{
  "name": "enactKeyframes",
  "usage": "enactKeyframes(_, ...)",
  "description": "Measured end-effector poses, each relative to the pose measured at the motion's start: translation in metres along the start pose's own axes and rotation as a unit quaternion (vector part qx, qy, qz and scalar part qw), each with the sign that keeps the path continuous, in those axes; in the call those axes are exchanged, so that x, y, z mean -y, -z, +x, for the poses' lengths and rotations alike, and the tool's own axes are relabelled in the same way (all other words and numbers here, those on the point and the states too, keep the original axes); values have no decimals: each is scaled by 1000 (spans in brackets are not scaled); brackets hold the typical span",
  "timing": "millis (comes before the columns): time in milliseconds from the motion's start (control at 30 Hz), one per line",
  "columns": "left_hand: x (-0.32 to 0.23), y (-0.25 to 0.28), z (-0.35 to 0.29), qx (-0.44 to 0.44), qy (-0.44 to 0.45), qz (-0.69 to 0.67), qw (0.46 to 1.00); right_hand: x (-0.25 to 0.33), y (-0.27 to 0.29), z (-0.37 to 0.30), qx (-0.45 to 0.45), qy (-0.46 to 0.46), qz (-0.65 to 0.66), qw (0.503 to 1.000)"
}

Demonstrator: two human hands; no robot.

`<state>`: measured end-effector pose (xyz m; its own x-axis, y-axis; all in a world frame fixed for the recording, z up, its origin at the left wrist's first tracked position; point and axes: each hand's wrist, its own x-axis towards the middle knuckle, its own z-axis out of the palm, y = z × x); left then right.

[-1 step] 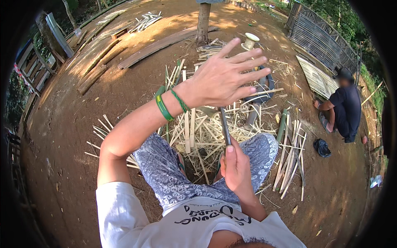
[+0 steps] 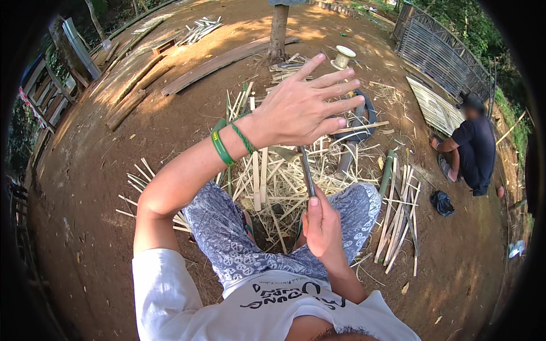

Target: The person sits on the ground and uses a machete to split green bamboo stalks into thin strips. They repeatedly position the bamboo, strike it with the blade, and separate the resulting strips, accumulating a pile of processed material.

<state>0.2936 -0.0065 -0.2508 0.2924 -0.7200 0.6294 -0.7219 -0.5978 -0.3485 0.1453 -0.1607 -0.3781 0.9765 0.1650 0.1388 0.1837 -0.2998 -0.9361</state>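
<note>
My left hand (image 2: 301,111) is raised in front of me with its fingers spread and nothing in it; two green bands circle that wrist. Below it, my right hand (image 2: 323,224) grips the long dark handle of a knife (image 2: 307,176) near my lap. A dull blade (image 2: 286,153) shows at the handle's far end, partly hidden by the left hand. Thin bamboo strips and shavings (image 2: 276,182) lie heaped on the ground between and beyond my knees. More bamboo strips (image 2: 401,221) are spread by my right knee, beside a green bamboo piece (image 2: 388,173).
A person (image 2: 476,145) in dark clothes crouches at the right by a slatted bamboo panel (image 2: 433,105). Ahead stand a tree trunk (image 2: 278,34) and a pale spool (image 2: 343,57). A long plank (image 2: 219,65) lies far left of the trunk; a black plastic bag (image 2: 442,203) lies at the right.
My left hand has shifted slightly left, still spread. My right hand and the knife have moved left a very little.
</note>
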Motion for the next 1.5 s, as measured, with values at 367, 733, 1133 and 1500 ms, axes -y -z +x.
enactKeyframes(367, -19, 61, -30, -102, 125, -186, 969, -1, -5, 23, -30, 45, -17, 998)
enactKeyframes(733, -54, 30, -86, -81, 285, -167, 940, -2, -19, 35, -23, 46, -8, 999)
enactKeyframes(1133, -64, 25, -97, -77, 282, -151, 944, -225, -99, 105, 4, -151, -117, 982)
enactKeyframes(1500, 0, 4, -108, -172, 326, -110, 923, -200, -98, 142, 42, -146, -123, 981)
